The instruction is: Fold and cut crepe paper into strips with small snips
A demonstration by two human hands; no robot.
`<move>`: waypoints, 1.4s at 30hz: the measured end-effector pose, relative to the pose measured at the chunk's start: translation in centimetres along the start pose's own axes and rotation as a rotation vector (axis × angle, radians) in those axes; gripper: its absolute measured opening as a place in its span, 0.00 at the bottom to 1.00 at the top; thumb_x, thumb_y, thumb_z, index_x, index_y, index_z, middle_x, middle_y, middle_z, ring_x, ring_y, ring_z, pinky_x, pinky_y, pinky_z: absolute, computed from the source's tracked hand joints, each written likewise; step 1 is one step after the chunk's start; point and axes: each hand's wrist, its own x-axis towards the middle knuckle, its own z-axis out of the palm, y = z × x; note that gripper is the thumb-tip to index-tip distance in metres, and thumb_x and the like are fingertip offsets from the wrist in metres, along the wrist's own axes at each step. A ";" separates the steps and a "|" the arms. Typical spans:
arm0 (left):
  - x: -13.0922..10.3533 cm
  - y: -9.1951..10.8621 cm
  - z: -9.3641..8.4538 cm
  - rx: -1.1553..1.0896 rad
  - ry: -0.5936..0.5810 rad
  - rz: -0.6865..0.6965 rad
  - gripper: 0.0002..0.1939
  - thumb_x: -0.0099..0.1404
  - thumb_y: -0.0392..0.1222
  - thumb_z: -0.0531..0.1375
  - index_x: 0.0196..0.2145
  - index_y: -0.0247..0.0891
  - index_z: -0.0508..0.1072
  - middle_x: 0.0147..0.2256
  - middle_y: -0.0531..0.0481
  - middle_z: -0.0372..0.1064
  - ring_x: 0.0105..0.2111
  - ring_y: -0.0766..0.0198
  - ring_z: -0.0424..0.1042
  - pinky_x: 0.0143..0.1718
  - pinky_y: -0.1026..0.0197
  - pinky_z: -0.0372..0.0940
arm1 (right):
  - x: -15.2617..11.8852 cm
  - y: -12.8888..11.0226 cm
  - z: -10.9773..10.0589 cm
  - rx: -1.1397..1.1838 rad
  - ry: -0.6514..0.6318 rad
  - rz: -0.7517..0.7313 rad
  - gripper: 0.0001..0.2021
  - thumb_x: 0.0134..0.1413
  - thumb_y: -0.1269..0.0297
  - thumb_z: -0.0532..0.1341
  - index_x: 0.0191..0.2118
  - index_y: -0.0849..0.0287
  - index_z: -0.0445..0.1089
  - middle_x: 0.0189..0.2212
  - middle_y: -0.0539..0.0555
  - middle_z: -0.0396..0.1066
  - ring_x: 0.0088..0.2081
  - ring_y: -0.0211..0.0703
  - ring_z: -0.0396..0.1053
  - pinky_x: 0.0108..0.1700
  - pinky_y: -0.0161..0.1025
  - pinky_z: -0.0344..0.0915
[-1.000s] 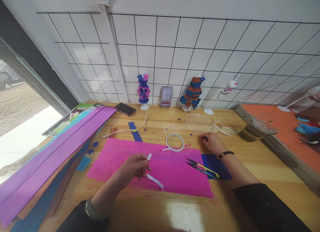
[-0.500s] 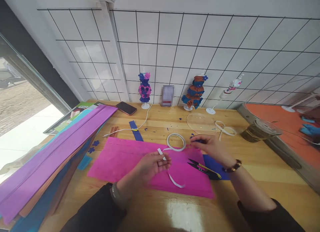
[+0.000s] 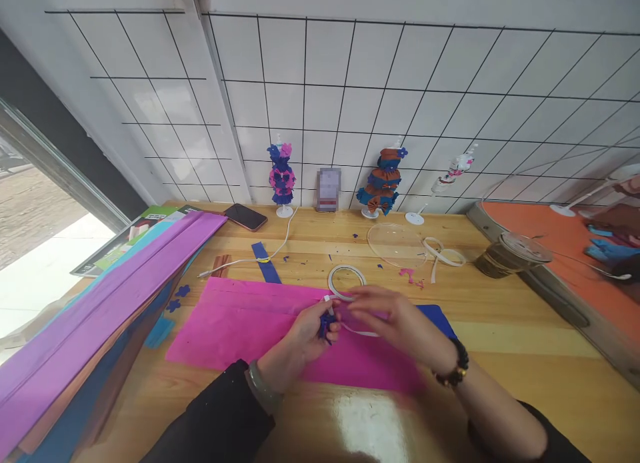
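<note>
Blue scrap (image 3: pixel 327 324) has moved into your left hand (image 3: pixel 304 333), pinched with white tape (image 3: pixel 327 299); your right hand (image 3: pixel 395 318) is spread; likely light, soft: grip its edge

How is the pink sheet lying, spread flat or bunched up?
Spread flat: the pink sheet lies wide on the table, extending either side of the left hand.

Black left sleeve (image 3: pixel 215 416), long and flecked with tiny pale specks; right sleeve (image 3: pixel 553 440) equally dark, partly out of view. Bare left hand (image 3: pixel 307 336), with a smooth, rounded bangle (image 3: pixel 259 384) in pale grey-green worn at the wrist. Bare right hand (image 3: pixel 393 316), with a bracelet (image 3: pixel 460 363) of round black beads and a touch of gold.
</note>
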 end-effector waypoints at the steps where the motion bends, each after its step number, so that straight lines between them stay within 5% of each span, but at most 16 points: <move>1: -0.1 0.1 -0.1 -0.031 0.012 -0.016 0.06 0.65 0.39 0.51 0.35 0.34 0.64 0.22 0.56 0.57 0.14 0.79 0.52 0.13 0.74 0.44 | -0.3 2.0 -0.5 -0.041 0.061 0.090 0.11 0.58 0.64 0.52 0.40 0.53 0.72 0.44 0.52 0.70 0.48 0.38 0.65 0.48 0.35 0.62; 5: -0.4 0.2 -0.1 -0.067 0.001 -0.016 0.06 0.64 0.39 0.53 0.35 0.33 0.65 0.17 0.60 0.51 0.11 0.79 0.44 0.12 0.73 0.36 | -1.9 10.4 -1.8 -0.335 0.171 0.455 0.13 0.55 0.63 0.52 0.36 0.61 0.72 0.36 0.58 0.72 0.35 0.43 0.70 0.36 0.38 0.64; 11: -0.4 0.3 -0.2 -0.083 -0.050 -0.032 0.06 0.63 0.40 0.54 0.31 0.34 0.64 0.14 0.63 0.41 0.11 0.78 0.38 0.13 0.71 0.33 | -3.1 15.8 -1.2 -0.411 0.142 0.496 0.11 0.52 0.66 0.53 0.33 0.60 0.72 0.34 0.58 0.72 0.35 0.44 0.69 0.36 0.37 0.62; 16: -0.2 0.3 -0.5 -0.094 -0.052 -0.031 0.09 0.63 0.41 0.52 0.27 0.35 0.62 0.12 0.63 0.37 0.12 0.76 0.35 0.14 0.70 0.31 | -2.4 17.4 -1.5 -0.411 0.149 0.503 0.12 0.53 0.67 0.51 0.32 0.60 0.71 0.35 0.58 0.73 0.37 0.45 0.70 0.38 0.38 0.62; 22: -0.2 0.3 -0.2 -0.070 -0.025 -0.019 0.08 0.62 0.41 0.53 0.27 0.35 0.62 0.11 0.63 0.38 0.11 0.77 0.35 0.14 0.69 0.30 | -1.0 18.7 -1.8 -0.384 0.157 0.519 0.13 0.53 0.64 0.52 0.43 0.59 0.67 0.32 0.55 0.74 0.34 0.43 0.71 0.34 0.36 0.62; 29: -0.4 0.5 -0.2 -0.084 -0.038 -0.036 0.09 0.63 0.41 0.52 0.27 0.34 0.63 0.11 0.63 0.38 0.11 0.77 0.36 0.14 0.69 0.30 | -0.1 18.3 -1.3 -0.400 0.155 0.475 0.12 0.52 0.64 0.52 0.24 0.59 0.69 0.29 0.60 0.72 0.33 0.46 0.69 0.36 0.40 0.60; 37: 0.0 0.2 -0.5 -0.085 -0.061 -0.030 0.08 0.61 0.41 0.54 0.28 0.34 0.63 0.11 0.63 0.41 0.11 0.77 0.37 0.14 0.69 0.31 | -1.6 18.8 -1.6 -0.320 0.333 0.541 0.18 0.56 0.57 0.47 0.35 0.61 0.71 0.30 0.57 0.74 0.30 0.44 0.70 0.30 0.38 0.62; 42: 0.1 0.1 -0.6 -0.055 -0.070 -0.013 0.09 0.59 0.43 0.57 0.27 0.35 0.63 0.11 0.64 0.39 0.11 0.77 0.36 0.14 0.69 0.31 | -1.0 17.8 -1.0 -0.276 0.275 0.421 0.15 0.55 0.57 0.50 0.31 0.57 0.71 0.30 0.53 0.74 0.32 0.41 0.70 0.34 0.36 0.64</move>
